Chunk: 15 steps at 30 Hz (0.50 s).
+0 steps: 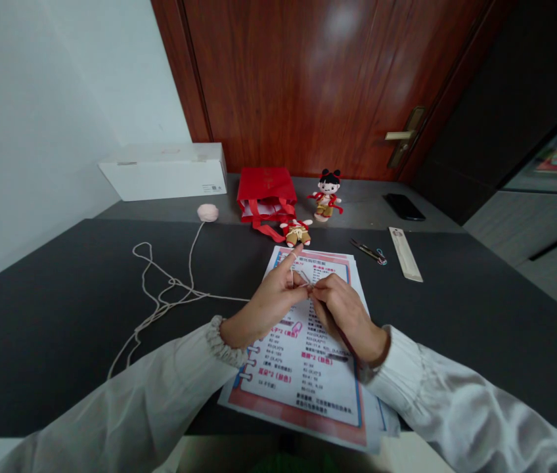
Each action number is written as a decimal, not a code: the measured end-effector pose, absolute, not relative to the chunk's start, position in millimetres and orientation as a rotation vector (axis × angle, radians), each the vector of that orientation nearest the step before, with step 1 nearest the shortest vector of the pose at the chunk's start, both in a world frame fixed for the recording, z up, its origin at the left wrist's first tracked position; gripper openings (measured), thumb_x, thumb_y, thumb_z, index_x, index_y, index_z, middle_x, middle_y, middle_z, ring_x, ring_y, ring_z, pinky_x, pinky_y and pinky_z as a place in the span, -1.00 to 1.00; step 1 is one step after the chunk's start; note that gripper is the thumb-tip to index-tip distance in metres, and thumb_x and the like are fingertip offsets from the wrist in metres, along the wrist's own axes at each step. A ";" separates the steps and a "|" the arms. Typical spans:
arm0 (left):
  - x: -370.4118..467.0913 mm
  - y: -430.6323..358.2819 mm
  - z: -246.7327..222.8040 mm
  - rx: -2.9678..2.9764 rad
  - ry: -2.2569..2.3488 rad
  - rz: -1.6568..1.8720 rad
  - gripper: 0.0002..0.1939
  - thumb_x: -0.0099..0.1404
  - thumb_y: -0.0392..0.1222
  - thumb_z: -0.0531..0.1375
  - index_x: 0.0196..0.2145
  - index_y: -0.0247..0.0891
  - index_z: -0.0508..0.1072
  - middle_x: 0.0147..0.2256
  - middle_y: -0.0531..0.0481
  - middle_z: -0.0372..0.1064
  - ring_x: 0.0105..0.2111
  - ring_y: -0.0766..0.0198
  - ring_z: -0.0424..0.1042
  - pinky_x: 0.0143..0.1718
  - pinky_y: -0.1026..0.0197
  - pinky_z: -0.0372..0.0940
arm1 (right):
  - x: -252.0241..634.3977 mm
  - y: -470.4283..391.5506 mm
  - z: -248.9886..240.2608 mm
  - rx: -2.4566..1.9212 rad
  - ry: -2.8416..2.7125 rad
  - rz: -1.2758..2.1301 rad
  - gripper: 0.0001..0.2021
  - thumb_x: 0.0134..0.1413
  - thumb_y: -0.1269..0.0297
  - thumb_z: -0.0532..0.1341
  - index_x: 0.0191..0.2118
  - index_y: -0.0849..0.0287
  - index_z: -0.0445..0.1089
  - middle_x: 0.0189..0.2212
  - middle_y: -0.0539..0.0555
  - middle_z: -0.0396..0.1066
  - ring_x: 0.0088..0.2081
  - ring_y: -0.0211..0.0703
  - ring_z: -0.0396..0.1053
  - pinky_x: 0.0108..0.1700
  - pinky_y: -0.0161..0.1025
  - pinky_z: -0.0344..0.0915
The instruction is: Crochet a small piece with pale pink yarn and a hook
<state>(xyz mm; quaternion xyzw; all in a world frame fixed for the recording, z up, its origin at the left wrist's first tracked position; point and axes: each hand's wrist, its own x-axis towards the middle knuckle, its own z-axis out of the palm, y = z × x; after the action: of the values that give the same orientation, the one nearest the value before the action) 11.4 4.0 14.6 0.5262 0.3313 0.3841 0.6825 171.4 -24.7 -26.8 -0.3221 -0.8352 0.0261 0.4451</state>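
Observation:
Above the printed sheets, my left hand [278,293] pinches pale yarn between thumb and fingers, its index finger raised with a strand wrapped round it. Touching its fingertips, my right hand [347,310] closes round a crochet hook [343,340], whose dark handle slants down under the palm. The small work between the fingertips is mostly hidden. Loose yarn [173,284] loops across the table on the left and leads up to a pale pink ball of yarn [208,212]. Beneath both hands lie the printed pattern sheets [328,410], with lines of Chinese text.
Behind the sheets are a red bag [266,185], a headless crocheted doll body [297,234] and a finished doll [328,196]. Scissors [368,251], a flat pale packet [405,255] and a black phone [404,207] lie right. A white box [170,174] stands back left.

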 end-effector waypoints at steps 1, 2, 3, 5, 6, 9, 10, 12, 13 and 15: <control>11.5 4.3 14.0 1.164 0.754 0.859 -0.15 0.12 -0.41 0.25 0.31 -0.18 0.02 -0.55 0.20 0.19 -0.52 0.42 0.15 -0.44 0.29 0.03 | 171.2 -25.6 -26.4 -0.830 -2.104 -0.042 -0.83 0.20 0.52 0.08 -0.21 0.08 0.26 -0.36 0.09 0.33 -0.32 -0.09 0.25 -0.31 -0.12 0.24; 11.6 4.7 13.1 1.132 0.767 0.861 -0.17 0.12 -0.42 0.24 0.30 -0.20 0.04 -0.55 0.19 0.20 -0.51 0.41 0.16 -0.43 0.29 0.04 | 170.7 -26.7 -26.2 -0.860 -2.116 -0.119 -0.82 0.20 0.53 0.07 -0.20 0.09 0.27 -0.36 0.10 0.34 -0.32 -0.06 0.25 -0.31 -0.10 0.23; 11.6 5.2 11.9 1.086 0.777 0.861 -0.20 0.12 -0.42 0.23 0.28 -0.24 0.07 -0.53 0.18 0.22 -0.49 0.41 0.18 -0.41 0.29 0.06 | 170.1 -27.8 -26.2 -0.879 -2.118 -0.161 -0.82 0.20 0.54 0.06 -0.20 0.10 0.27 -0.35 0.12 0.34 -0.31 -0.05 0.25 -0.30 -0.08 0.22; 11.5 6.5 10.0 0.974 0.774 0.837 -0.28 0.11 -0.45 0.22 0.23 -0.31 0.16 -0.50 0.14 0.27 -0.46 0.39 0.23 -0.35 0.28 0.10 | 169.1 -29.1 -27.6 -0.877 -2.101 -0.153 -0.80 0.20 0.54 0.05 -0.18 0.10 0.28 -0.33 0.13 0.34 -0.30 -0.05 0.25 -0.29 -0.08 0.23; 11.2 7.1 9.5 0.918 0.756 0.815 -0.32 0.09 -0.47 0.21 0.18 -0.34 0.21 -0.49 0.12 0.28 -0.44 0.38 0.25 -0.32 0.27 0.12 | 168.8 -29.2 -29.0 -0.851 -2.084 -0.118 -0.79 0.20 0.54 0.06 -0.16 0.09 0.28 -0.32 0.11 0.34 -0.29 -0.06 0.26 -0.29 -0.10 0.24; 9.7 7.9 11.3 0.801 0.675 0.740 -0.45 0.06 -0.50 0.21 0.05 -0.34 0.33 -0.45 0.08 0.31 -0.37 0.35 0.31 -0.24 0.24 0.15 | 167.7 -28.3 -33.6 -0.731 -1.958 0.086 -0.79 0.20 0.52 0.09 -0.15 0.04 0.26 -0.31 0.04 0.31 -0.29 -0.14 0.28 -0.29 -0.17 0.27; 8.8 8.0 12.8 0.784 0.657 0.721 -0.47 0.06 -0.51 0.22 0.02 -0.33 0.34 -0.45 0.08 0.31 -0.35 0.34 0.32 -0.20 0.23 0.15 | 166.9 -28.2 -34.6 -0.708 -1.878 0.187 -0.81 0.20 0.50 0.11 -0.16 0.03 0.26 -0.31 0.03 0.31 -0.29 -0.16 0.30 -0.29 -0.19 0.27; 6.7 8.6 16.0 0.778 0.644 0.694 -0.47 0.06 -0.50 0.24 0.02 -0.32 0.34 -0.44 0.08 0.31 -0.30 0.32 0.33 -0.14 0.21 0.14 | 164.9 -28.7 -34.9 -0.714 -1.681 0.434 -0.88 0.20 0.44 0.13 -0.22 0.05 0.26 -0.32 0.01 0.31 -0.29 -0.19 0.32 -0.29 -0.22 0.27; 5.4 9.2 17.3 0.786 0.641 0.692 -0.46 0.06 -0.50 0.25 0.02 -0.32 0.34 -0.44 0.08 0.31 -0.30 0.31 0.33 -0.12 0.20 0.14 | 163.8 -29.3 -34.1 -0.729 -1.583 0.556 -0.92 0.21 0.41 0.14 -0.24 0.06 0.27 -0.33 0.00 0.30 -0.31 -0.20 0.32 -0.30 -0.23 0.27; 2.8 11.1 18.7 0.811 0.630 0.707 -0.46 0.07 -0.49 0.26 0.03 -0.31 0.33 -0.44 0.09 0.30 -0.30 0.31 0.33 -0.11 0.18 0.13 | 162.2 -30.7 -31.6 -0.735 -1.437 0.736 -0.95 0.20 0.36 0.17 -0.29 0.07 0.28 -0.37 -0.03 0.30 -0.38 -0.24 0.32 -0.33 -0.24 0.26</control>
<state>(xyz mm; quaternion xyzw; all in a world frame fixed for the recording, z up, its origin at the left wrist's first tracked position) 2.8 11.1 18.7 0.3796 0.2951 0.3309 0.8120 162.2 -30.7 -31.6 -0.3214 -0.6278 0.3215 0.6319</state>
